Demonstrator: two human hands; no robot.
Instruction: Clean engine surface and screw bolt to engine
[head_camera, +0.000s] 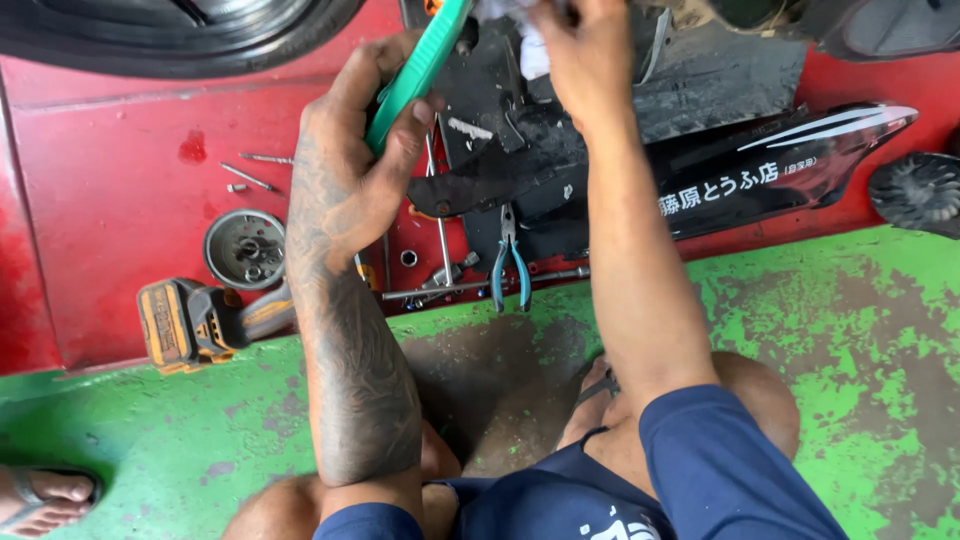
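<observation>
Both hands up at the scooter underside, tools laid out on the floor below.

Our left hand (350, 170) is clamped on a green handle (420, 70), thumb pressed across it, the tool angled up towards the black parts (520, 170) at the top; its tip is hidden, so we can't tell what it bears on. Our right hand (585, 50) is closed on a white rag (530, 45) at the frame's top edge, just beside the handle, probably wiping or steadying there. Blue pliers (510, 265) lie on the red floor (110, 170) under the arms, with a long rod (490, 285) beside them, a round metal part (245, 248) and a yellow cordless driver (195, 322) to the left, all within reach. A black panel (790, 170) lies off to the right, set aside.
</observation>
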